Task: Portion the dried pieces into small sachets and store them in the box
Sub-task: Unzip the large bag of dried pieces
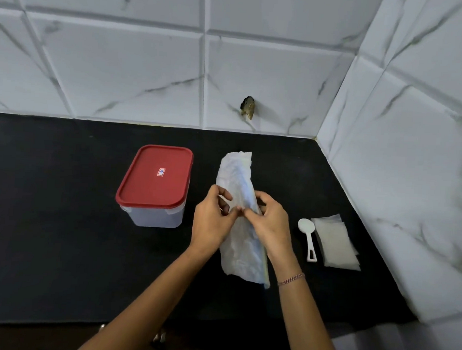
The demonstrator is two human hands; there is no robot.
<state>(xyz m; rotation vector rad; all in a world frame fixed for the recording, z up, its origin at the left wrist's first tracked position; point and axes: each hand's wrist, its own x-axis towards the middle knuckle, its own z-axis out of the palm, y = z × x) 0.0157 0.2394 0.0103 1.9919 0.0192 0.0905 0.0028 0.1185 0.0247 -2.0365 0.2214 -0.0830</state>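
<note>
Item: white bag point(236, 175), middle of counter point(63, 220), pinched by my left hand point(212, 219) and right hand point(268, 224); I cannot make out its contents. Lidded box point(155, 182) left; spoon point(307, 231), sachets point(336, 243) right.

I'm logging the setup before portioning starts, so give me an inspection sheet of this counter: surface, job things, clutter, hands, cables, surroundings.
Surface: black countertop, glossy.
Job's things: box, red lid on, left of the hands; white bag held between them; white scoop beside a stack of sachets, on the right.
Clutter: nothing seen.
Hands: left hand and right hand both pinch the white bag near its middle.
Cables: nothing seen.
Surroundings: marbled white wall tiles behind and to the right; a dark hole in the back wall.
</note>
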